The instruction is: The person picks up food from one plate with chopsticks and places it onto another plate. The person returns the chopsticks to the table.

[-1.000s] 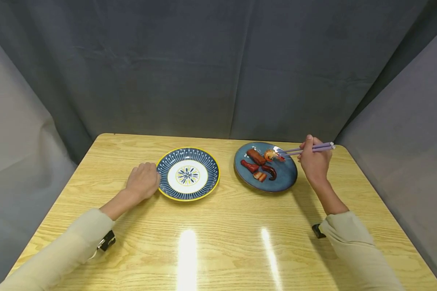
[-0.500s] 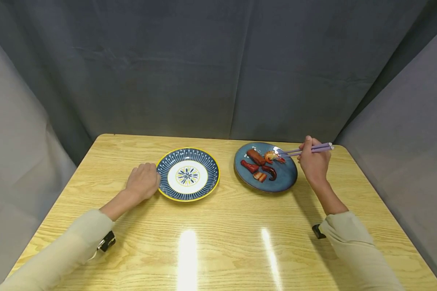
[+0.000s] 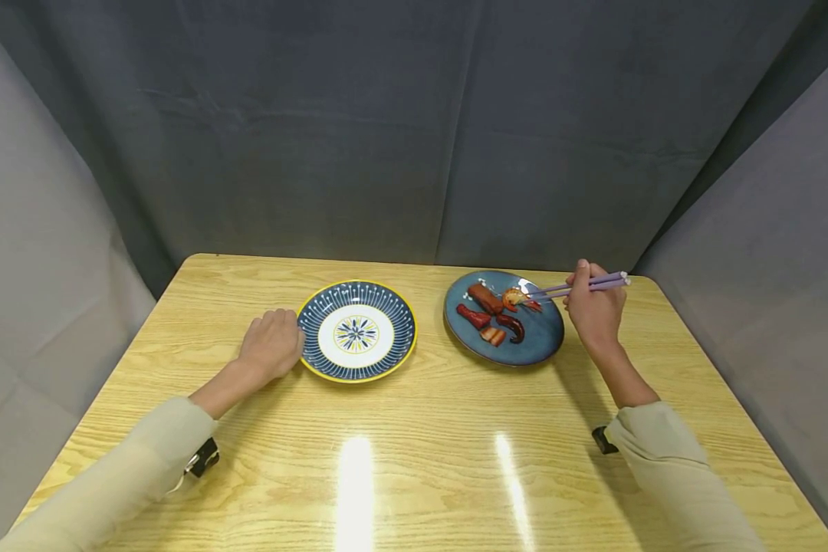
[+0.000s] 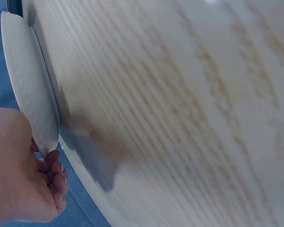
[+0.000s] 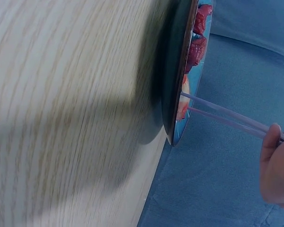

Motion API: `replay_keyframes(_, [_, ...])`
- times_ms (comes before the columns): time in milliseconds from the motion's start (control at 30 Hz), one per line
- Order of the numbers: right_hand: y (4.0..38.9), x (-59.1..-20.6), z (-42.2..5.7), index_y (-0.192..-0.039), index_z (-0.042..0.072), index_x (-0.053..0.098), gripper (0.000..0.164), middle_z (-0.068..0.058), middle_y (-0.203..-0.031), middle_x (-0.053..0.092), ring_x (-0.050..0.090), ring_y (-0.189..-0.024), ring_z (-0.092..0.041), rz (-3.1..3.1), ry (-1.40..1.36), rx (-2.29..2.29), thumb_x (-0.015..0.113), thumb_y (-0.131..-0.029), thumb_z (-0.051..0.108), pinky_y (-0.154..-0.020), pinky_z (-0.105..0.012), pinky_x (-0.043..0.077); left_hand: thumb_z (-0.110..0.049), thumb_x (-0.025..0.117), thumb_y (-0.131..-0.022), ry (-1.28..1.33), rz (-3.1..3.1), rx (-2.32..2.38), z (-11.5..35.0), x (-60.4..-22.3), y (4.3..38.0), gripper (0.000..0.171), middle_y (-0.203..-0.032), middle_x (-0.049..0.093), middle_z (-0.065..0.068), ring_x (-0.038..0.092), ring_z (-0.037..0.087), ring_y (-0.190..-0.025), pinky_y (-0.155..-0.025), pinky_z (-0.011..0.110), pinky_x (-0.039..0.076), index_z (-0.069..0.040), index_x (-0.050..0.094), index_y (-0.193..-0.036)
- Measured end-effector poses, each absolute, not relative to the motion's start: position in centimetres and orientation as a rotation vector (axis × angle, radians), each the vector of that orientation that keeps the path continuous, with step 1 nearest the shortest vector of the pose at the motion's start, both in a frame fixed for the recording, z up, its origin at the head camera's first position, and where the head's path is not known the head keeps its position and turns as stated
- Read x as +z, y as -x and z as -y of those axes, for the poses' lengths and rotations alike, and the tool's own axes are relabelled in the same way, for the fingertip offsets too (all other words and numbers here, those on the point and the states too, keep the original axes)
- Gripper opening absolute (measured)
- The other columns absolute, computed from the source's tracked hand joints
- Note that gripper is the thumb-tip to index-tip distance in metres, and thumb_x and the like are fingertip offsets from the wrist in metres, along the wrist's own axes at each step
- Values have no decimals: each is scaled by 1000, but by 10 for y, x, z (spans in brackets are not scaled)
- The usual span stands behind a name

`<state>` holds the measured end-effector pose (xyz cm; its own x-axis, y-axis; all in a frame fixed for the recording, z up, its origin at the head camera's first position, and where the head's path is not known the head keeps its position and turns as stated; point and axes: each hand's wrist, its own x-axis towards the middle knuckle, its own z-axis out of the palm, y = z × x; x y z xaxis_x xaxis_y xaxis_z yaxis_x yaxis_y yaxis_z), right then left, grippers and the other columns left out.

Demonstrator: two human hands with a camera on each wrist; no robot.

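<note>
My left hand pinches the left rim of a blue-and-white patterned plate with a yellow edge. In the left wrist view the curled fingers meet the plate's rim. Purple chopsticks are held in my right hand, beyond the right side of a blue plate. Their tips touch a shrimp lying on that plate; whether they grip it cannot be told. Beside the shrimp are a brown meat piece, a red drumstick-like piece, a dark curled piece and a striped pork slice.
Both plates stand on a light wooden table, near its back edge. A dark grey curtain hangs behind, with paler cloth at the sides. Wrist straps show at both sleeves.
My right hand and the chopsticks have shifted slightly left and toward me, and the shrimp has turned or shifted a little. The left hand and both plates have stayed in place.
</note>
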<state>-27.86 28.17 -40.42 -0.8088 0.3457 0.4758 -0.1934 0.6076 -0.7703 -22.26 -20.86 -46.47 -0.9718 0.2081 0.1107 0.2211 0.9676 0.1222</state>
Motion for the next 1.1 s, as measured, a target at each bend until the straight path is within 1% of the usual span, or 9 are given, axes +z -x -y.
replay_keyframes(167, [278, -403, -282, -82, -3, 65, 49, -10, -62, 62, 60, -47, -9, 2246, 113, 1162, 43, -105, 34, -42, -17, 44, -13, 39, -99, 336, 3016, -196, 208, -464, 223, 21, -75, 43, 10, 43, 28, -70, -62, 38, 36, 0, 47, -84])
replay_keyframes(233, [277, -404, -283, -83, -5, 65, 51, -13, -63, 62, 61, -48, -11, 2254, 105, 1161, 43, -105, 35, -43, -17, 45, -13, 39, -99, 335, 3017, -193, 208, -463, 223, 21, -75, 43, 10, 43, 27, -69, -62, 38, 36, 0, 47, -84])
replay_keyframes(400, [275, -402, -283, -86, -6, 65, 53, -23, -70, 64, 65, -53, -21, 2269, 90, 1183, 43, -105, 38, -45, -17, 46, -13, 39, -99, 332, 3024, -199, 208, -463, 223, 21, -75, 43, 10, 43, 28, -70, -62, 38, 36, 0, 47, -85])
replay_keyframes(467, [274, -401, -283, -86, -6, 65, 53, -22, -70, 63, 65, -54, -23, 2271, 90, 1194, 43, -105, 38, -46, -17, 47, -13, 39, -99, 336, 3023, -198, 208, -463, 222, 21, -75, 43, 10, 43, 28, -70, -62, 38, 36, 0, 47, -85])
replay_keyframes(633, [271, -400, -285, -85, -3, 65, 52, -13, -65, 62, 61, -50, -13, 2264, 82, 1212, 45, -104, 40, -44, -18, 46, -13, 39, -99, 339, 3022, -192, 208, -463, 222, 21, -75, 42, 10, 43, 28, -70, -62, 38, 37, 0, 47, -85])
replay_keyframes(733, [269, -399, -286, -85, -2, 66, 51, -10, -64, 61, 58, -48, -7, 2254, 66, 1227, 46, -104, 40, -43, -18, 44, -14, 40, -99, 332, 3021, -187, 207, -462, 222, 21, -75, 43, 10, 44, 28, -71, -63, 38, 37, 0, 47, -85])
replay_keyframes(933, [266, -393, -290, -81, -3, 66, 49, -11, -61, 60, 56, -47, -7, 2193, 33, 1263, 49, -104, 37, -40, -18, 40, -14, 40, -99, 314, 3037, -191, 207, -462, 222, 21, -77, 44, 11, 45, 29, -73, -64, 39, 38, 1, 49, -88])
replay_keyframes(1100, [262, -391, -298, -78, -3, 65, 50, -12, -61, 61, 56, -48, -8, 2165, 22, 1241, 50, -104, 37, -42, -19, 40, -13, 41, -99, 321, 3036, -192, 207, -461, 222, 21, -77, 44, 11, 45, 29, -73, -64, 39, 38, 2, 49, -87])
